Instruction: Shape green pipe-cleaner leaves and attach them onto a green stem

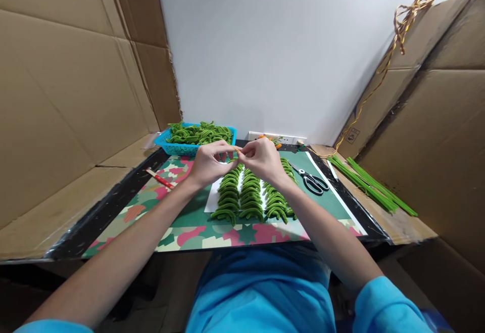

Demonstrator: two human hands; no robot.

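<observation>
My left hand (212, 161) and my right hand (262, 158) meet fingertip to fingertip above the table, both closed in a pinch. Whatever lies between the fingertips is too small to make out; a hint of orange shows there. Below them, bent fuzzy green chenille pieces (250, 194) are laid in rows on white paper (212, 201). My wrists and hands cover part of these rows. Just behind my right hand, small orange and green pieces (278, 145) are partly hidden.
A blue basket (178, 148) heaped with green chenille pieces stands at the back left. Black-handled scissors (312, 181) lie to the right, a red and white strip (161, 179) to the left. Long green stems (373, 186) rest beside the right cardboard wall (447, 136). Yellowish cord (411, 17) hangs above.
</observation>
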